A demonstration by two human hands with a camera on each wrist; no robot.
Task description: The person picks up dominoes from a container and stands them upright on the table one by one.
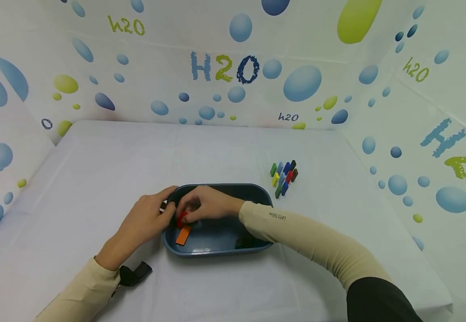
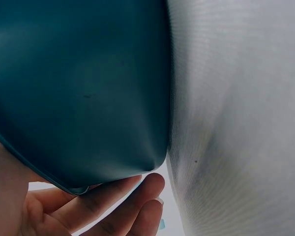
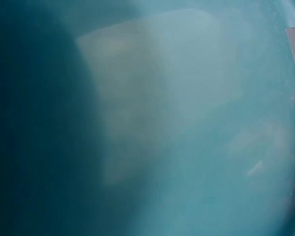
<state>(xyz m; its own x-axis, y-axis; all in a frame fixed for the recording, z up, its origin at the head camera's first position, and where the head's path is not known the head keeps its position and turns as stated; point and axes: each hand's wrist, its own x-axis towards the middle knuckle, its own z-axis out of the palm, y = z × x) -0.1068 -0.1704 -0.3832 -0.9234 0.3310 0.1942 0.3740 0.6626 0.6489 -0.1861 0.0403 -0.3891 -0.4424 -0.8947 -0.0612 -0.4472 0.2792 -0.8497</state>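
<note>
A dark blue oval-cornered tub (image 1: 216, 254) stands on the white-covered table. My left hand (image 1: 146, 219) grips its left end, with the thumb over the rim and fingers (image 2: 113, 206) against the outer wall in the left wrist view. Inside the tub, my right hand (image 1: 206, 203) reaches down at the left end, and its thumb and fingers pinch a red domino (image 1: 181, 220), partly hidden by them. An orange domino (image 1: 183, 235) lies flat on the tub floor just in front; its edge shows in the right wrist view. That view is otherwise filled by the blurred tub surface.
Several coloured dominoes (image 1: 284, 178) stand upright in a slanted cluster on the table, right of the tub and behind my right forearm. A black wrist-camera mount (image 1: 135, 273) juts from my left wrist. Printed cloth walls (image 1: 168, 40) enclose the table at the back and sides.
</note>
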